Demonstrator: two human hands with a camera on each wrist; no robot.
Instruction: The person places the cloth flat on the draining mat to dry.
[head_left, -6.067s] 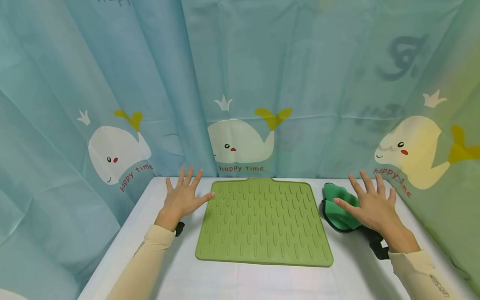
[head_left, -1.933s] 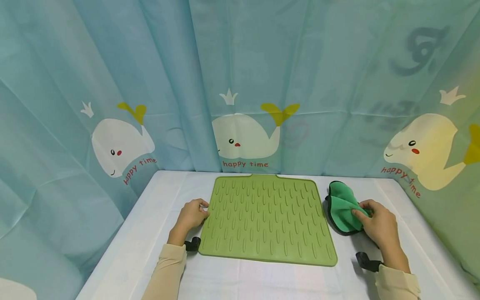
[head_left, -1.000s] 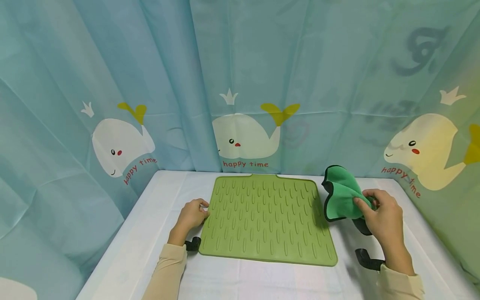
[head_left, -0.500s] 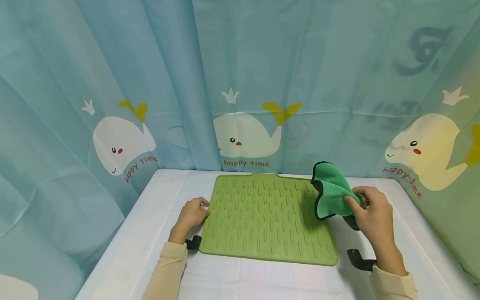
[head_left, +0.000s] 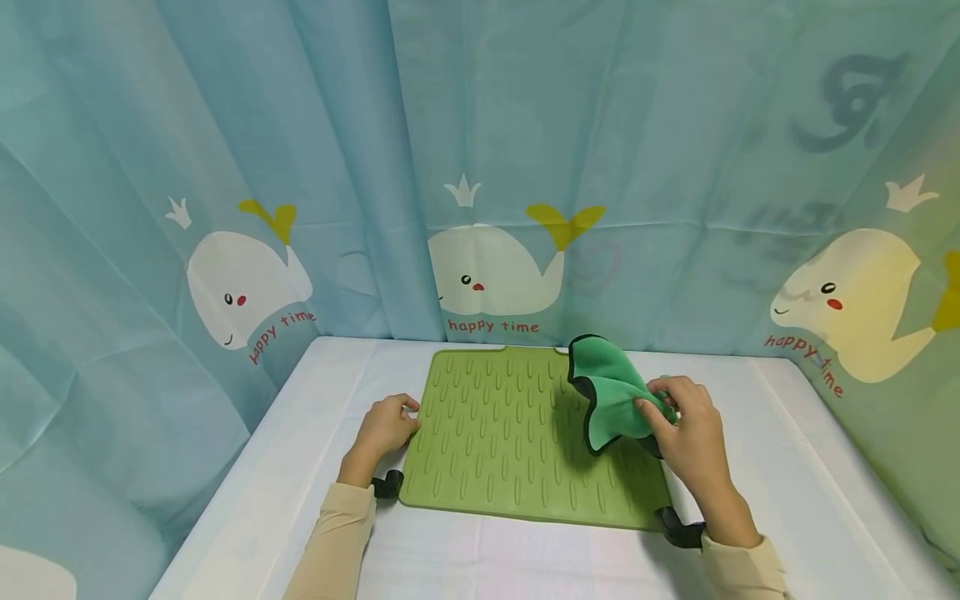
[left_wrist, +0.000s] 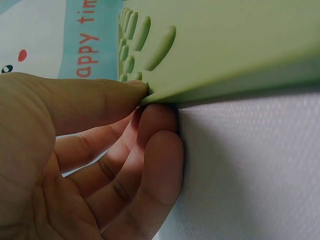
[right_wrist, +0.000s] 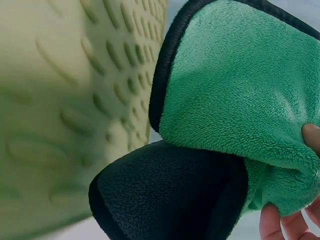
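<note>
A green silicone mat point(head_left: 495, 433) with raised oval ridges lies on the white-covered table. My left hand point(head_left: 385, 427) is at its left edge; in the left wrist view the thumb point(left_wrist: 107, 102) rests on the mat's edge point(left_wrist: 200, 90) and the curled fingers sit below it. With thumb and fingers my right hand point(head_left: 692, 429) pinches a green cleaning cloth point(head_left: 618, 396), bunched at the grip. The cloth hangs above the mat's right half and casts a shadow there. Up close in the right wrist view the cloth point(right_wrist: 235, 80) is fluffy, with black binding and a dark underside.
A blue-green curtain point(head_left: 645, 167) printed with white whales stands behind the table and along both sides. White table cover point(head_left: 787, 467) shows around the mat. A black wrist mount point(head_left: 678, 529) on the right arm overlaps the mat's near right corner in the head view.
My right hand has taken hold of the cloth right of the mat, lifted it and carried it left over the mat. My left hand went from spread fingers to gripping the mat's left edge.
</note>
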